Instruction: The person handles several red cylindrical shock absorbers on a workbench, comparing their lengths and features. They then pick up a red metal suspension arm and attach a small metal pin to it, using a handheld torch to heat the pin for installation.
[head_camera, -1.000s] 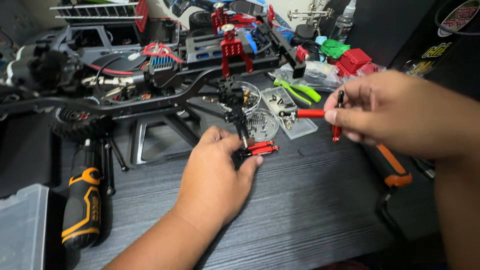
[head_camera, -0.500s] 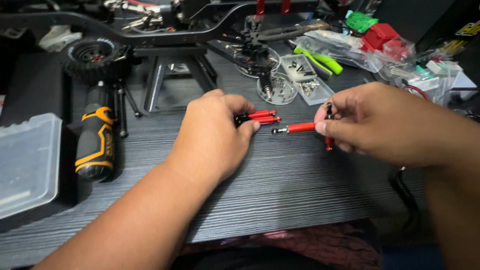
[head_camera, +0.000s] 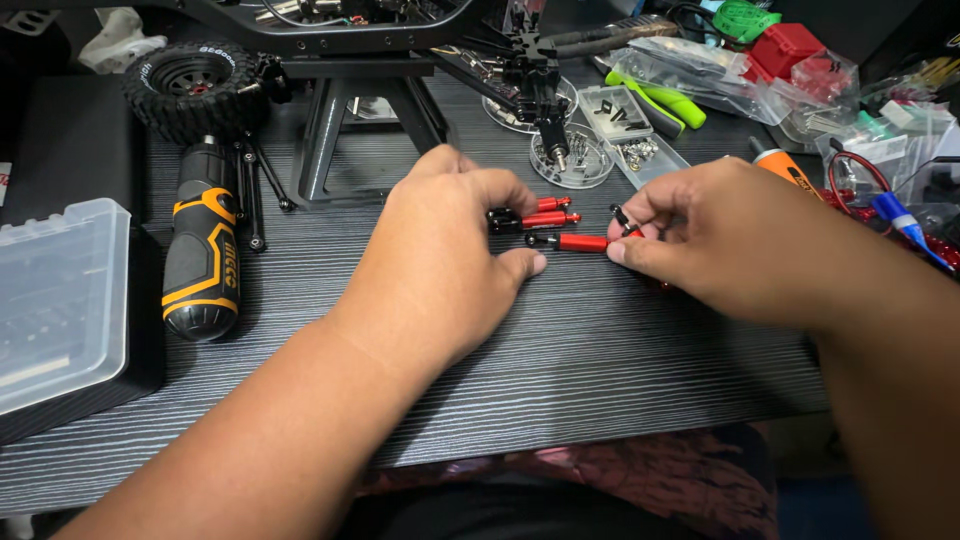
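My left hand (head_camera: 440, 255) rests on the dark wood-grain table (head_camera: 560, 340), fingers curled over two red shock absorbers (head_camera: 535, 217) lying side by side. My right hand (head_camera: 720, 235) pinches the end of a third red shock absorber (head_camera: 575, 241) lying on the table, with another small red and black part (head_camera: 625, 222) held between its fingers. My left thumb tip touches the table just below that third shock.
A black and orange electric screwdriver (head_camera: 200, 245) lies at left beside a clear plastic case (head_camera: 55, 300). A model truck chassis with a knobby tyre (head_camera: 190, 85) sits on a stand (head_camera: 340, 130) behind. Round dishes of screws (head_camera: 575, 160), green pliers (head_camera: 660, 100) and parts bags (head_camera: 790, 70) crowd the back right.
Both hands have come down and nearer the front edge. The right hand lowered the red shock absorber onto the table beside the two under my left hand.
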